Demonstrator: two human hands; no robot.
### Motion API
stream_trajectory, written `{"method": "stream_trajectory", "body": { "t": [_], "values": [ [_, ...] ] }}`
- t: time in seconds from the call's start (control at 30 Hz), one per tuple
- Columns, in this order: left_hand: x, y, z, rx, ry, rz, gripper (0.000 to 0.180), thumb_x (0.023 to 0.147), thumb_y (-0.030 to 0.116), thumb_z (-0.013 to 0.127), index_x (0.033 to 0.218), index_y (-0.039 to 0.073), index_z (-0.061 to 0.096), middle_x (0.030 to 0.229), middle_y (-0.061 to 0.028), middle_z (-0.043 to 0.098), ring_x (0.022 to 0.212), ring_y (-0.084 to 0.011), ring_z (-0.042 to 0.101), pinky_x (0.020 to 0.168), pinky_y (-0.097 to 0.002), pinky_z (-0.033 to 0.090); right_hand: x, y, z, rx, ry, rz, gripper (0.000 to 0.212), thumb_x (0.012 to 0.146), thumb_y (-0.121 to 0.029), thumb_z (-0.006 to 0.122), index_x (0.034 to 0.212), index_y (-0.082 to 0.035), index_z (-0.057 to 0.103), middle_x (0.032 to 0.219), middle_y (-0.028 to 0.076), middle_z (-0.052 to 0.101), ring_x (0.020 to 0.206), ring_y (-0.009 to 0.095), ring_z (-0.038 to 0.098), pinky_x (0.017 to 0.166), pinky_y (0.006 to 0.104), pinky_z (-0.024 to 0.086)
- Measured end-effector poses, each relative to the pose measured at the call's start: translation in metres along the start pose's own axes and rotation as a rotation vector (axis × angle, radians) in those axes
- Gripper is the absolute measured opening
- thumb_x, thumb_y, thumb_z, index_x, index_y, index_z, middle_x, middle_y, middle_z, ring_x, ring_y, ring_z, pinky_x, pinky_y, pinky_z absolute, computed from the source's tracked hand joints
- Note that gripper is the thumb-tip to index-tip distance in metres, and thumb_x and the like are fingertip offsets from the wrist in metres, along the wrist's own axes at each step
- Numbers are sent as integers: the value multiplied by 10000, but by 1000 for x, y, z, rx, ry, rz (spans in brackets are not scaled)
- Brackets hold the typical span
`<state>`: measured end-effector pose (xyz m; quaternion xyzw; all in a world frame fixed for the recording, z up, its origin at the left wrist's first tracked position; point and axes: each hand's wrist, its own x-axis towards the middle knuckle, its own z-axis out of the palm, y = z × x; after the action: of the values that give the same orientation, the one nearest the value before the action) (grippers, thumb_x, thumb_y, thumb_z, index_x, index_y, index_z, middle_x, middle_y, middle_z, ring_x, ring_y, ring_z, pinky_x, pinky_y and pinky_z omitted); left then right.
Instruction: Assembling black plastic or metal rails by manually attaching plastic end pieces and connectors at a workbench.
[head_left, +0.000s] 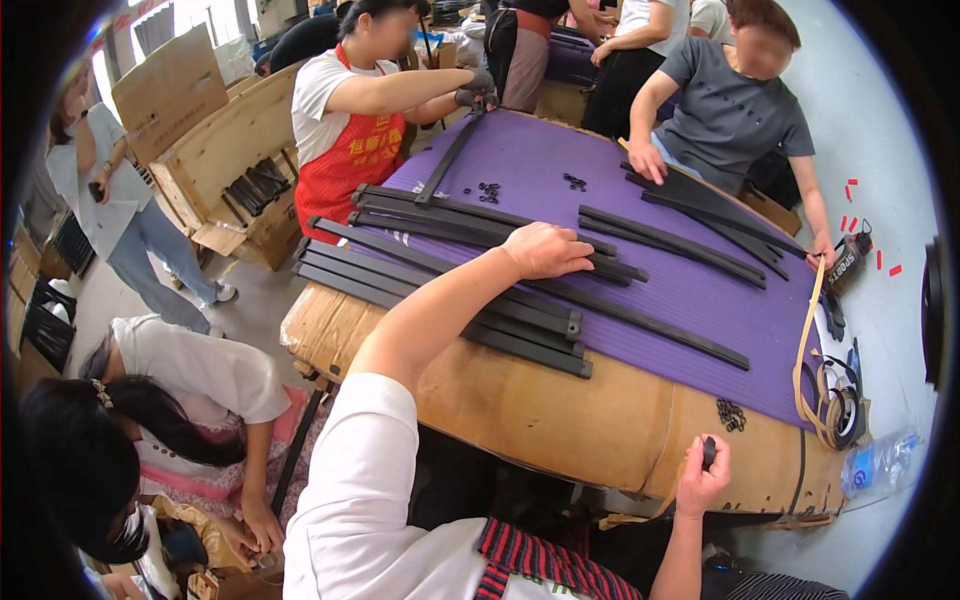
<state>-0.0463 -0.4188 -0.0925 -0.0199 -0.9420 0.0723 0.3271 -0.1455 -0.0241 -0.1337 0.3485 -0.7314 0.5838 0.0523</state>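
Observation:
My left hand (548, 250) reaches across the table, fingers curled down over the dark metal bars (450, 222); it appears to grip one, though the fingertips are partly hidden. Closer to me, my right hand (704, 480) is raised beyond the table's near edge, closed around a small black piece (709, 453). A small heap of black rings (731, 414) lies on the cardboard above that hand. One long black bar (660, 328) slants across the purple mat (690, 345), and several more bars (440, 300) lie side by side at the near left.
Across the table, a person in a red apron (350, 150) holds a bar upright, and another in grey (735, 115) handles flat black strips (700, 205). A seated person (190, 390) is at my left. Yellow strapping (808, 350) and a plastic bottle (880, 460) lie at the right.

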Motion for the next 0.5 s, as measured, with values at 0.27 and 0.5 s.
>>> {"method": "stream_trajectory", "body": {
  "t": [0.27, 0.5],
  "values": [
    [-11, 20, -9, -94, -1, 5, 231, 828, 354, 570, 898, 138, 615, 650, -55, 540, 609, -247, 589, 525, -351, 502, -1, 1, 2, -7, 44, -77, 45, 854, -30, 555, 869, 3, 529, 680, 1, 510, 580, 57, 469, 540, 194, 408],
    [-12, 34, -21, -66, -13, 28, 230, 812, 358, 588, 891, 144, 619, 618, -49, 515, 595, -243, 582, 522, -350, 499, 0, 3, 3, -21, 64, -84, 51, 846, -29, 566, 875, -2, 534, 678, -1, 503, 589, 50, 452, 542, 191, 399]
  ]
}}
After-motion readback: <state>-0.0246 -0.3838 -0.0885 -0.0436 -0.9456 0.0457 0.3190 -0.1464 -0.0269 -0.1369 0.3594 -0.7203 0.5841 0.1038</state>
